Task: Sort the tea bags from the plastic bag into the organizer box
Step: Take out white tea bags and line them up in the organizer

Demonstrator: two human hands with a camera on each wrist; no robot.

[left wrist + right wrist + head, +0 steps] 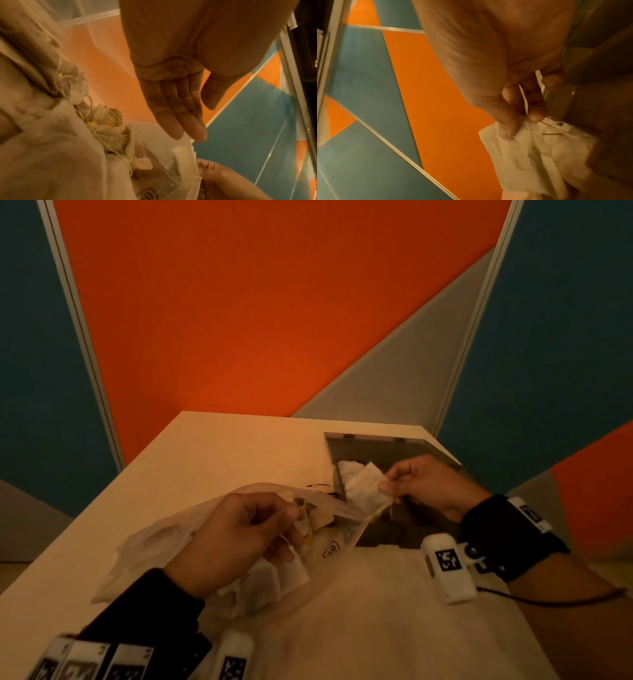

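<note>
A clear plastic bag (161,542) full of tea bags (109,129) lies on the table, its mouth turned toward the box. My left hand (291,525) is at that mouth, and the left wrist view shows its fingers (171,121) nearly straight, thumb apart, with nothing pinched. My right hand (387,484) pinches a corner of a white tea bag (366,489) between thumb and finger (506,132), holding it above the dark grey organizer box (394,534). The box lid (383,448) stands open. More white tea bags (349,469) lie in the box's far left compartment.
The white table (222,446) ends at orange, teal and grey partition walls (257,320) close behind the box. A white tracker block (448,568) and a thin cable (548,599) hang off my right wrist above the table's near right part.
</note>
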